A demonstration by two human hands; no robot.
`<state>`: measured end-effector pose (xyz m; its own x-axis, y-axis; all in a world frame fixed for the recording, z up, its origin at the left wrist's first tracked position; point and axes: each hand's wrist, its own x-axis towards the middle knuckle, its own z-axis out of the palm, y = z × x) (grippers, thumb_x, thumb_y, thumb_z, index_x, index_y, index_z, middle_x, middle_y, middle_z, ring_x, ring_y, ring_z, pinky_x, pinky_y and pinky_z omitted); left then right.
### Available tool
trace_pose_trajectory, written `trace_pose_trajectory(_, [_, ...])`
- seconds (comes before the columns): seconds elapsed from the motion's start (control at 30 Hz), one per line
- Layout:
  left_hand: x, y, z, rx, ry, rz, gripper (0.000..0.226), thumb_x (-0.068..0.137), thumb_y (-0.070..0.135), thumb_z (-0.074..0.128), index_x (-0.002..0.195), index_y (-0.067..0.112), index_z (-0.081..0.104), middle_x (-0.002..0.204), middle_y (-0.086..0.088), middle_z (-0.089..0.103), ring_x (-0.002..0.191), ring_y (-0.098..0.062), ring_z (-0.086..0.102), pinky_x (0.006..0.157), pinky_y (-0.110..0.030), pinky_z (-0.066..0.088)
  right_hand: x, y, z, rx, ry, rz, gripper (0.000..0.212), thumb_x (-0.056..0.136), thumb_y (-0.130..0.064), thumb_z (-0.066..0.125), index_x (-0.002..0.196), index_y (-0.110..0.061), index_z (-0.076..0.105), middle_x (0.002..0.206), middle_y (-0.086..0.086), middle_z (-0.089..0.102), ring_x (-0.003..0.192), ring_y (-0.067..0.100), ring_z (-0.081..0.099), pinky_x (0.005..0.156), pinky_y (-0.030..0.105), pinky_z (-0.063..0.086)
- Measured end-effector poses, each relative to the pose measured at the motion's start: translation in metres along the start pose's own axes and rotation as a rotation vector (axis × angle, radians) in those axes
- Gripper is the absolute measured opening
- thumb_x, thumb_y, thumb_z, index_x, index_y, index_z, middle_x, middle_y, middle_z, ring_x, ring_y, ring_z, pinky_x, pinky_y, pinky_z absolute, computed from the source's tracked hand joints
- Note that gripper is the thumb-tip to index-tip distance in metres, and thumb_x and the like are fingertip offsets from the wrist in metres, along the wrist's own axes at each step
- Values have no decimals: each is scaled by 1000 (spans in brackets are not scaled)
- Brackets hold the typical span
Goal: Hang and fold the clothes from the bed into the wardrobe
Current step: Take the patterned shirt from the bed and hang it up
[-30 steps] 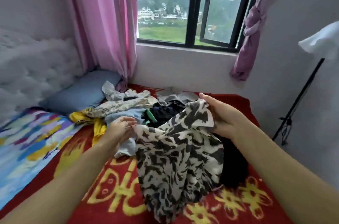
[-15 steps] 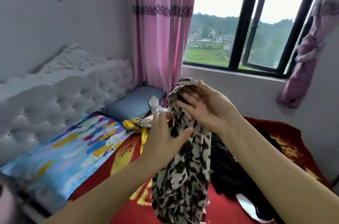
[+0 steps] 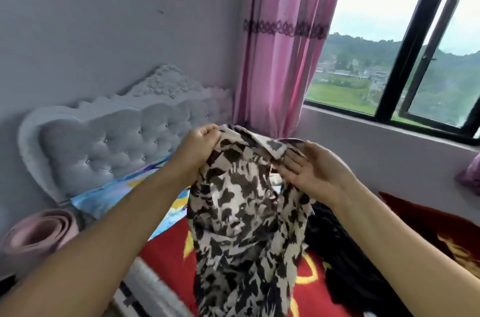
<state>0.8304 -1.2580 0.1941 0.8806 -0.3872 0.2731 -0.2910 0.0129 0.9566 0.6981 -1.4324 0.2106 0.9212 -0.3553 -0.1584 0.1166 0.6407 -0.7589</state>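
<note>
Frame centre: your left hand (image 3: 201, 145) pinches the blouse (image 3: 246, 212) top; your right hand (image 3: 309, 171), fingers straight, supports its collar. A second ago it lay bunched low over the bed (image 3: 428, 233); now raised, hanging, ready for a hanger.

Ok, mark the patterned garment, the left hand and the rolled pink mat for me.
patterned garment (image 3: 241, 202): head view, middle of the hanging cloth.
left hand (image 3: 201, 144): head view, back of the hand gripping the top edge.
rolled pink mat (image 3: 39, 236): head view, spiral end.
</note>
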Motion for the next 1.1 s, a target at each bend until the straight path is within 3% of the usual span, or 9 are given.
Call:
trace_pose_trajectory(0.1, [-14, 11, -11, -73, -127, -58, 33, 98, 5, 40, 75, 12, 62, 66, -5, 61, 59, -15, 54, 54, -24, 43, 1, 22, 8, -263, -117, -36, 26, 97, -13, 54, 123, -15, 52, 120, 16, 62, 110, 25, 62, 92, 39, 52])
trace_pose_trajectory(0.2, [-37, 15, -17, 5, -279, -82, 32, 95, 1, 43, 72, 10, 61, 57, 0, 61, 50, -9, 55, 48, -15, 45, 2, 47, 17, -1079, -389, -396, 64, 90, -20, 65, 144, -32, 32, 127, -16, 47, 114, -8, 48, 88, 6, 43])
trace_pose_trajectory(0.27, [-53, 17, -20, 65, -319, -99, 30, 93, 2, 46, 72, 11, 64, 67, -7, 63, 58, -12, 58, 54, -18, 48, 5, 66, 25, -1375, -516, -492, 38, 90, -24, 64, 126, -27, 53, 108, -20, 51, 93, -10, 49, 80, 10, 44])
trace_pose_trajectory(0.43, [-101, 7, -63, 302, -58, -63, 12, 87, 32, 67, 94, 23, 69, 90, 2, 72, 84, -7, 65, 71, -13, 50, -4, 99, 59, -1321, -652, -420, 20, 97, -21, 51, 95, -9, 67, 83, 5, 68, 75, 16, 60, 67, 36, 44])
trace_pose_trajectory(0.57, [-162, -9, -107, 945, 28, -165, 58, 77, 49, 71, 128, 32, 48, 111, 17, 64, 98, -4, 60, 86, -23, 48, -29, 134, 102, -1346, -827, -636, 16, 94, -11, 49, 85, -7, 62, 80, 5, 65, 78, 19, 56, 68, 31, 37])
trace_pose_trajectory(0.77, [-261, -20, -195, 1107, 567, -470, 19, 91, 27, 49, 79, 17, 61, 89, -4, 67, 84, -25, 62, 61, -29, 45, -66, 149, 175, -973, -906, -519, 30, 98, -20, 44, 122, -33, 57, 86, 5, 66, 70, 28, 59, 68, 30, 49])
trace_pose_trajectory(0.9, [-311, -17, -246, 1007, 738, -477, 31, 93, 22, 40, 72, 11, 61, 89, -9, 65, 92, -28, 60, 78, -37, 51, -76, 169, 210, -969, -1075, -525, 32, 98, -19, 45, 114, -42, 59, 73, -4, 57, 59, 7, 50, 60, 18, 39])
trace_pose_trajectory(1.0, [-341, -4, -282, 452, 853, -495, 24, 94, 20, 52, 90, 7, 72, 90, -11, 73, 84, -24, 69, 73, -32, 54, -90, 196, 233, -1015, -1138, -531, 32, 97, -14, 48, 94, -39, 68, 73, -28, 63, 66, -10, 56, 64, 7, 39])
trace_pose_trajectory(1.1, [-379, 14, -320, -88, 834, -499, 18, 94, 3, 52, 96, 6, 70, 97, -19, 70, 84, -27, 67, 72, -33, 54, -98, 224, 255, -960, -1119, -393, 32, 95, -11, 52, 84, -34, 72, 79, -9, 70, 70, 5, 64, 64, 19, 50])
